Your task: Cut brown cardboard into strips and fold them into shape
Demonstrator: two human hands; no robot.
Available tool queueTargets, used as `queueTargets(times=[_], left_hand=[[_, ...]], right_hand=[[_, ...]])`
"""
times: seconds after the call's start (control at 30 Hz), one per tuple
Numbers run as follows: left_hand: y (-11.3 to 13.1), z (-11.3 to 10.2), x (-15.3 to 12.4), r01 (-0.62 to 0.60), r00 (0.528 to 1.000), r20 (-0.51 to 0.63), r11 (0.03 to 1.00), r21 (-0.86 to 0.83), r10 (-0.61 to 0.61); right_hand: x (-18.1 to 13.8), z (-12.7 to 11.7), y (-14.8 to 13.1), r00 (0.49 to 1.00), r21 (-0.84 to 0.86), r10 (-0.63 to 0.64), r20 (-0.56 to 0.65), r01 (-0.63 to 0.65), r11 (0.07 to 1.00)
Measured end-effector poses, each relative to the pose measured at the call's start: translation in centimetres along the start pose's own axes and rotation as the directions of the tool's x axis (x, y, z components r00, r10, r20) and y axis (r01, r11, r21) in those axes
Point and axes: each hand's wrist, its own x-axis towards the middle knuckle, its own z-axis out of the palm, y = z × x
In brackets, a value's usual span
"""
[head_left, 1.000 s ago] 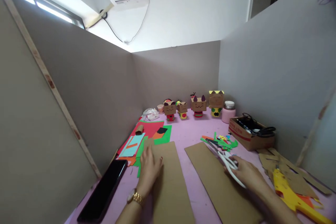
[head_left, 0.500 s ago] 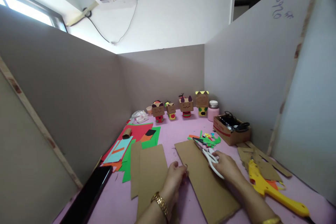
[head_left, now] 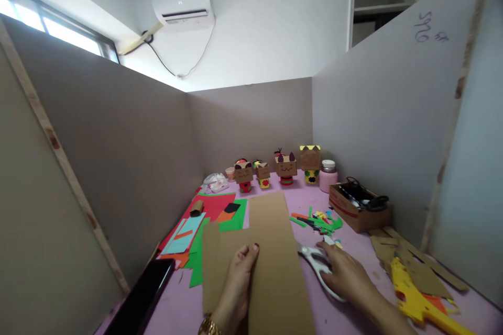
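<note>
Your window (head_left: pixel 58 31) at 10 o'clock blows out; the desk stays evenly lit, edges probably fisheye-warped.
</note>
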Motion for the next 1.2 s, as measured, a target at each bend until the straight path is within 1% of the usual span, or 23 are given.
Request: queueTargets(times=[0.07, 0.13, 0.17, 0.23, 0.27, 0.33, 0.37, 0.43, 0.5, 0.53, 0.6, 0.67, 0.7, 0.73, 0.77, 0.9, 1.0, 1.03, 1.07, 1.1, 1.13, 1.17, 1.2], left_hand=[[0.1, -0.1, -0.1, 0.018, 0.999, 0.044, 0.999, -0.026, -0.016], [-0.2, -0.1, -0.2, 0.027, 0.994, 0.103, 0.998, -0.051, -0.022], [-0.5, -0.2, -0.1, 0.031, 0.990, 0.139, 0.998, -0.059, -0.023], [-1.3, -0.6, 0.0, 0.057, 0.976, 0.214, 0.996, -0.061, -0.043], [-1.7, -0.8, 0.1, 0.085, 0.966, 0.250, 0.995, -0.052, -0.069], [-2.5, -1.1, 0.1, 0.154, 0.943, 0.303, 0.988, -0.025, -0.139], [-2.8, -1.2, 0.0, 0.186, 0.931, 0.323, 0.983, -0.010, -0.172], [-3.0, -1.1, -0.4, 0.231, 0.909, 0.357, 0.973, -0.004, -0.215], [-2.4, -0.7, -1.0, 0.260, 0.886, 0.404, 0.965, -0.025, -0.228], [-1.9, -0.5, -1.4, 0.272, 0.868, 0.439, 0.962, -0.032, -0.231], [-0.9, 0.1, -2.3, 0.285, 0.819, 0.523, 0.958, -0.016, -0.235], [-0.2, 0.6, -2.9, 0.331, 0.741, 0.606, 0.943, 0.048, -0.291], [0.0, 0.8, -3.2, 0.348, 0.719, 0.622, 0.935, 0.063, -0.309], [0.0, 0.9, -3.3, 0.360, 0.715, 0.623, 0.931, 0.062, -0.318], [-0.1, 1.1, -3.4, 0.366, 0.728, 0.609, 0.930, 0.043, -0.315], [-0.7, 1.4, -3.4, 0.332, 0.841, 0.470, 0.942, -0.053, -0.270], [-1.0, 1.2, -2.9, 0.267, 0.902, 0.365, 0.962, -0.055, -0.230], [-1.2, 1.1, -2.7, 0.244, 0.917, 0.340, 0.968, -0.059, -0.210], [-1.4, 1.0, -2.5, 0.225, 0.928, 0.320, 0.972, -0.071, -0.191], [-1.7, 0.8, -2.2, 0.210, 0.936, 0.305, 0.974, -0.087, -0.175], [-2.1, 0.7, -2.0, 0.196, 0.942, 0.297, 0.975, -0.104, -0.157], [-2.5, 0.6, -1.8, 0.181, 0.944, 0.300, 0.976, -0.117, -0.139], [-2.9, 0.5, -1.6, 0.170, 0.943, 0.308, 0.977, -0.127, -0.124]], right_hand=[[-0.1, 0.2, 0.0, 0.996, 0.007, -0.087, 0.013, 0.087, 0.996], [0.0, 0.2, 0.1, 0.991, 0.011, -0.136, 0.015, 0.136, 0.991], [0.1, 0.1, 0.1, 0.990, 0.010, -0.138, -0.016, 0.138, 0.990], [0.2, -0.1, 0.0, 0.973, 0.009, -0.142, -0.184, 0.146, 0.989], [0.1, -0.1, -0.2, 0.942, 0.006, -0.167, -0.290, 0.177, 0.984], [-0.3, -0.1, -0.7, 0.846, -0.040, -0.286, -0.451, 0.301, 0.953], [-0.5, -0.1, -0.9, 0.797, -0.075, -0.363, -0.483, 0.375, 0.924], [-1.1, -0.1, -1.2, 0.725, -0.131, -0.487, -0.486, 0.491, 0.861], [-1.3, -0.2, -1.0, 0.676, -0.157, -0.544, -0.497, 0.547, 0.822], [-1.3, -0.3, -0.8, 0.666, -0.160, -0.551, -0.502, 0.554, 0.817], [-1.2, -0.4, -0.3, 0.672, -0.164, -0.546, -0.501, 0.545, 0.822], [-1.0, -0.4, 0.1, 0.692, -0.147, -0.529, -0.491, 0.532, 0.834], [-1.0, -0.5, 0.1, 0.709, -0.127, -0.511, -0.486, 0.521, 0.844], [-1.0, -0.5, 0.1, 0.726, -0.102, -0.489, -0.484, 0.509, 0.855], [-1.1, -0.5, -0.1, 0.743, -0.072, -0.463, -0.484, 0.493, 0.867], [-1.5, -0.6, -1.2, 0.797, 0.102, -0.272, -0.539, 0.383, 0.918], [-1.3, -0.8, -1.9, 0.812, 0.339, -0.013, -0.583, 0.258, 0.905], [-1.1, -0.9, -2.0, 0.814, 0.453, 0.098, -0.572, 0.214, 0.865], [-0.9, -1.0, -2.0, 0.818, 0.584, 0.211, -0.535, 0.177, 0.792], [-0.7, -1.1, -2.1, 0.837, 0.718, 0.300, -0.457, 0.148, 0.680], [-0.6, -1.3, -2.3, 0.876, 0.835, 0.338, -0.344, 0.120, 0.538], [-0.6, -1.4, -2.5, 0.923, 0.916, 0.317, -0.216, 0.079, 0.394], [-0.6, -1.5, -2.8, 0.966, 0.959, 0.243, -0.092, 0.020, 0.282]])
